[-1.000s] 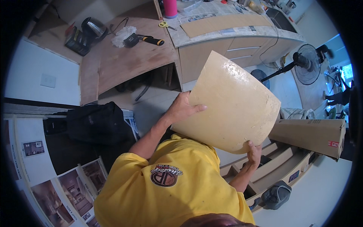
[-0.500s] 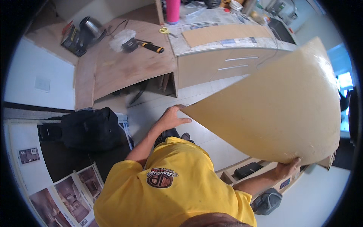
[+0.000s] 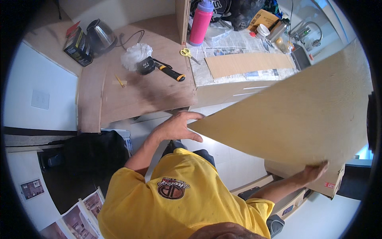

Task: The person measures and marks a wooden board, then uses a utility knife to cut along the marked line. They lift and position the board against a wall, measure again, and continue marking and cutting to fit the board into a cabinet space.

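- Left hand (image 3: 179, 126): now spread wider around the corner of a tan, curved, laminate-like sheet (image 3: 294, 115).
- Right hand (image 3: 316, 172): gripping its lower edge, likely the main hold.

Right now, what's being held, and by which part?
A tan sheet: the right hand grips its lower edge; the left hand is open around its left corner.

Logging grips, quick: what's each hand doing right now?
Left hand: open, thumb and fingers spread around a corner of the sheet.
Right hand: closed, holding the sheet by its lower edge.
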`<act>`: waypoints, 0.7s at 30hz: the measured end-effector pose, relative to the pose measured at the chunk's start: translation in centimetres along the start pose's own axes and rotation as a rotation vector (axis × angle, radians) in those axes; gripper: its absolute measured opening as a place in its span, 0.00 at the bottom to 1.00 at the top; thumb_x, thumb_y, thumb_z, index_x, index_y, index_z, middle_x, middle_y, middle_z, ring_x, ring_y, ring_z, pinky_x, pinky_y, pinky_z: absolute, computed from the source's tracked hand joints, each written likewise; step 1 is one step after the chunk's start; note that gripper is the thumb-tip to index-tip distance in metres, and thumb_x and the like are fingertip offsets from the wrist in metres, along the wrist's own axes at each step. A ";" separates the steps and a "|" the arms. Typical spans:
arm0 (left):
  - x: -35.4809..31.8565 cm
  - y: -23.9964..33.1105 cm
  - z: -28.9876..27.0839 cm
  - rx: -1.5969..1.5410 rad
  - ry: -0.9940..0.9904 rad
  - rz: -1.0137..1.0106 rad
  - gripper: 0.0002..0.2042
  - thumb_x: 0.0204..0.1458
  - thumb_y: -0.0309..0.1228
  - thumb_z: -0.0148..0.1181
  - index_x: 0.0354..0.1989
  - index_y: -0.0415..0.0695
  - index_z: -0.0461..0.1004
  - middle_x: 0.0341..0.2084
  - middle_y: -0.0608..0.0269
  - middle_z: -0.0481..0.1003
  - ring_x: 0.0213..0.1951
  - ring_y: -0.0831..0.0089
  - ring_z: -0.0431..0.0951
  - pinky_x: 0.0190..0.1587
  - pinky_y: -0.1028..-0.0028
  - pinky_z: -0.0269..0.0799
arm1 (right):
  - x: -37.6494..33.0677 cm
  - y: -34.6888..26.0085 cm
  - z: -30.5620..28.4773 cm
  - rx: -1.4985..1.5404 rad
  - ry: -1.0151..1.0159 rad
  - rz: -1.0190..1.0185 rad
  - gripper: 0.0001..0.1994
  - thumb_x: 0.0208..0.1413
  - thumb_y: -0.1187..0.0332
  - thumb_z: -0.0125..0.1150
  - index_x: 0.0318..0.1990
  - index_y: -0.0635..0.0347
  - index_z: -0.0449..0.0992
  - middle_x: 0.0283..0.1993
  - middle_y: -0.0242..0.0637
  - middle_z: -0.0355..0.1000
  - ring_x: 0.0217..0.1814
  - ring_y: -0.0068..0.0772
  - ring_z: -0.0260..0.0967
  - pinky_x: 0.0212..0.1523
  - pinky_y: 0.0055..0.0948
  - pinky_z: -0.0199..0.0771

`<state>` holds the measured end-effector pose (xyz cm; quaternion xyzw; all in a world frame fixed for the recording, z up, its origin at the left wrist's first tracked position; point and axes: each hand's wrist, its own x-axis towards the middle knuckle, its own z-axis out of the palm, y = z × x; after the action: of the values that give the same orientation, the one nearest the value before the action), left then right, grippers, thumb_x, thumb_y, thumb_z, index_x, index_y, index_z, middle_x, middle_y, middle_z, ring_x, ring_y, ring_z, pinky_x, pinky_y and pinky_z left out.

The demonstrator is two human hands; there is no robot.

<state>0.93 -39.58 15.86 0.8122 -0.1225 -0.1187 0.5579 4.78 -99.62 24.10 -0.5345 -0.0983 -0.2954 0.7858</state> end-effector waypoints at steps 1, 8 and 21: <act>0.9 0.9 -0.2 -0.134 0.010 0.108 0.35 0.40 0.41 0.82 0.55 0.36 0.76 0.48 0.54 0.81 0.53 0.64 0.79 0.58 0.65 0.73 | 1.8 0.8 1.6 -0.081 -0.002 0.012 0.35 0.59 0.65 0.70 0.69 0.65 0.61 0.65 0.48 0.68 0.62 0.44 0.70 0.61 0.51 0.76; 3.8 8.3 1.3 -0.426 0.487 0.322 0.20 0.58 0.38 0.70 0.51 0.35 0.77 0.44 0.56 0.83 0.44 0.75 0.81 0.47 0.72 0.77 | 10.7 4.7 23.4 -0.629 -0.240 -0.342 0.30 0.60 0.71 0.68 0.67 0.69 0.64 0.54 0.42 0.75 0.56 0.32 0.72 0.59 0.30 0.71; 9.2 15.5 14.0 0.008 0.690 0.784 0.29 0.54 0.22 0.60 0.67 0.34 0.62 0.61 0.39 0.69 0.58 0.42 0.73 0.58 0.57 0.74 | -5.8 -0.9 35.5 -1.043 -0.579 -0.685 0.22 0.63 0.76 0.58 0.65 0.60 0.73 0.57 0.54 0.77 0.60 0.40 0.76 0.60 0.37 0.74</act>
<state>3.94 -60.28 24.91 0.6993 -0.2267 0.3742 0.5653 5.31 -65.91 36.61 -0.8390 -0.3129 -0.3810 0.2303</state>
